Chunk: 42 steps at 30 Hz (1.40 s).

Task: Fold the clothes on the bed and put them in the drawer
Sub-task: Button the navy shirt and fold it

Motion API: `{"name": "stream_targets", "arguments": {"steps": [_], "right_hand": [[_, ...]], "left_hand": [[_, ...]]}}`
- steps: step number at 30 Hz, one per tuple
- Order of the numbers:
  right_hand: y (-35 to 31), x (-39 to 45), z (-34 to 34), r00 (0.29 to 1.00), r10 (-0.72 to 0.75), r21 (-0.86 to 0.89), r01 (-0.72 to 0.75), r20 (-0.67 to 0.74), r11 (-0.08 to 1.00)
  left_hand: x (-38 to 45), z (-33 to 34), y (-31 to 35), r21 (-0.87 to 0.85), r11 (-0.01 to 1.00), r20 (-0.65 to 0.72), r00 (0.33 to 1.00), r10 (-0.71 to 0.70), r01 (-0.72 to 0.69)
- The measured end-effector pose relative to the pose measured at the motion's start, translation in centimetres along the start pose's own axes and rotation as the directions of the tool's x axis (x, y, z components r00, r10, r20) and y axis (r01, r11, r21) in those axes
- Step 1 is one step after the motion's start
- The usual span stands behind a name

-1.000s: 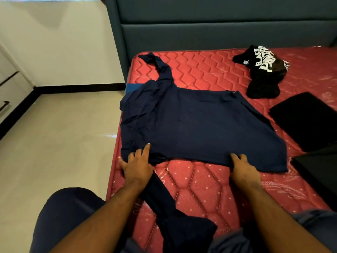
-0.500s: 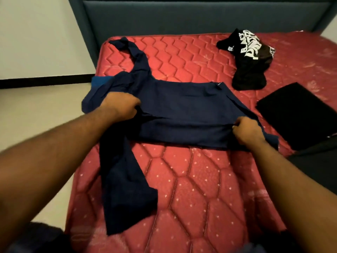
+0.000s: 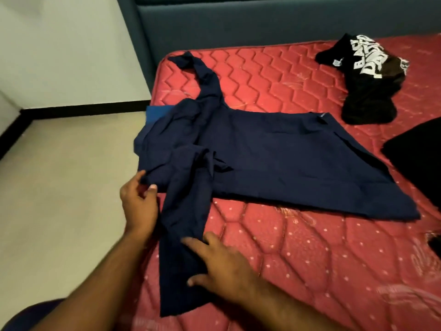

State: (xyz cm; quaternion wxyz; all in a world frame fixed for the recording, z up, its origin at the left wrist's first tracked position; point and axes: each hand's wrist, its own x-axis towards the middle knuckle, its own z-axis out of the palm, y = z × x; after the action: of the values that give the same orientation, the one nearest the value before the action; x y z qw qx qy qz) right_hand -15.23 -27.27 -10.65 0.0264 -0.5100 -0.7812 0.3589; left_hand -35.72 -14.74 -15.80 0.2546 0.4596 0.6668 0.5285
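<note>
The left hand (image 3: 139, 206) is pinching the navy shirt (image 3: 274, 161) hem at its twelve o'clock; the right hand (image 3: 222, 266) is lying flat, fingers released, on the sleeve (image 3: 183, 235).

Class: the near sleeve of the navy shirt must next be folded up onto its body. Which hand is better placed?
Right. The right hand lies flat on the near sleeve; the left hand pinches the navy shirt at its edge.
</note>
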Motion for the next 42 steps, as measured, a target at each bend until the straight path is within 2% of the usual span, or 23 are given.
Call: {"name": "stream_targets", "arguments": {"steps": [2, 3, 4, 5, 6, 7, 8, 9, 10, 11, 12, 15, 17, 21, 26, 28, 30, 32, 34, 36, 38, 40, 42], "right_hand": [[-0.8, 1.8, -2.5, 0.998, 0.002, -0.046, 0.001, 0.059, 0.999], [-0.9, 3.0, -5.1, 0.997, -0.020, 0.001, 0.020, 0.073, 1.000], [-1.6, 4.1, -8.5, 0.997, -0.040, 0.113, 0.033, 0.059, 0.993], [-2.2, 5.1, -12.5, 0.998, -0.055, 0.325, 0.060, -0.025, 0.944], [-3.1, 5.6, -16.5, 0.987, -0.001, 0.598, 0.099, -0.162, 0.795], [-4.0, 6.2, -20.3, 0.941, 0.125, 0.779, 0.182, -0.316, 0.600], [-4.3, 6.5, -23.2, 0.854, 0.275, 0.826, 0.266, -0.441, 0.498], [-4.5, 6.5, -25.2, 0.750, 0.357, 0.766, 0.297, -0.556, 0.570], [-4.1, 6.6, -25.8, 0.657, 0.346, 0.644, 0.282, -0.670, 0.711], [-3.3, 6.7, -25.6, 0.603, 0.294, 0.518, 0.236, -0.741, 0.822], [-2.4, 6.7, -24.4, 0.617, 0.216, 0.408, 0.188, -0.757, 0.893], [1.8, 6.0, -17.3, 0.805, 0.111, 0.173, -0.010, -0.583, 0.985], [5.6, 5.3, -13.0, 0.866, 0.135, 0.024, -0.141, -0.481, 0.990], [10.3, 4.6, -8.4, 0.908, 0.189, -0.142, -0.257, -0.374, 0.956], [11.7, 4.2, -5.5, 0.853, 0.107, -0.257, -0.270, -0.510, 0.928], [12.0, 4.3, -4.5, 0.825, 0.079, -0.253, -0.260, -0.559, 0.932], [12.0, 4.2, -3.3, 0.790, 0.035, -0.272, -0.252, -0.612, 0.929], [11.9, 4.0, -2.7, 0.766, 0.035, -0.271, -0.270, -0.642, 0.924], [11.7, 3.9, -2.6, 0.775, 0.040, -0.268, -0.265, -0.631, 0.926], [11.8, 3.8, -2.8, 0.801, 0.047, -0.261, -0.249, -0.597, 0.933], [12.2, 3.4, -2.9, 0.799, 0.069, -0.271, -0.282, -0.598, 0.921], [12.6, 2.6, -2.9, 0.808, 0.098, -0.266, -0.302, -0.581, 0.915], [13.1, 1.7, -2.9, 0.815, 0.101, -0.251, -0.291, -0.571, 0.923]], "left_hand": [[0.5, -0.8, -1.2, -0.121, 0.988, 0.050, 0.994, -0.093, 0.099], [0.7, -0.8, -1.1, -0.165, 0.978, 0.098, 0.989, -0.114, 0.129], [1.0, -0.9, -0.5, -0.188, 0.971, 0.146, 0.982, -0.123, 0.149], [1.4, -0.8, 0.0, -0.177, 0.970, 0.186, 0.974, -0.131, 0.165], [1.6, -0.6, 0.5, -0.159, 0.971, 0.217, 0.966, -0.140, 0.177], [1.9, -0.8, 0.9, -0.148, 0.973, 0.236, 0.962, -0.140, 0.178], [2.0, -0.7, 1.3, -0.147, 0.971, 0.247, 0.957, -0.150, 0.190], [2.3, -0.8, 1.6, -0.157, 0.965, 0.254, 0.953, -0.167, 0.211], [2.6, -0.7, 1.9, -0.169, 0.954, 0.262, 0.945, -0.197, 0.246], [2.8, -0.6, 2.2, -0.187, 0.942, 0.270, 0.937, -0.223, 0.278], [3.1, -0.5, 2.4, -0.205, 0.926, 0.269, 0.928, -0.257, 0.316], [3.5, 0.0, 2.5, -0.244, 0.897, 0.244, 0.919, -0.310, 0.368], [3.6, 0.0, 1.8, -0.242, 0.906, 0.242, 0.926, -0.291, 0.348], [3.7, -1.0, 0.1, -0.049, 0.980, 0.302, 0.938, -0.171, 0.194], [5.7, -1.8, 2.1, -0.154, 0.967, 0.024, 0.979, -0.203, 0.204], [6.2, -1.8, 2.9, -0.215, 0.925, 0.071, 0.949, -0.306, 0.314], [5.7, -2.0, 3.5, -0.264, 0.818, 0.223, 0.858, -0.463, 0.510], [5.0, -1.7, 3.8, -0.292, 0.746, 0.330, 0.795, -0.509, 0.599], [4.7, -1.1, 3.8, -0.399, 0.728, 0.279, 0.830, -0.483, 0.558], [4.8, -0.7, 3.9, -0.498, 0.754, 0.076, 0.888, -0.454, 0.428], [4.9, -0.3, 3.8, -0.548, 0.750, -0.046, 0.881, -0.471, 0.372], [4.2, 0.1, 3.1, -0.599, 0.651, 0.016, 0.820, -0.572, 0.466], [3.2, 0.7, 2.5, -0.586, 0.585, 0.185, 0.796, -0.577, 0.561]]}}
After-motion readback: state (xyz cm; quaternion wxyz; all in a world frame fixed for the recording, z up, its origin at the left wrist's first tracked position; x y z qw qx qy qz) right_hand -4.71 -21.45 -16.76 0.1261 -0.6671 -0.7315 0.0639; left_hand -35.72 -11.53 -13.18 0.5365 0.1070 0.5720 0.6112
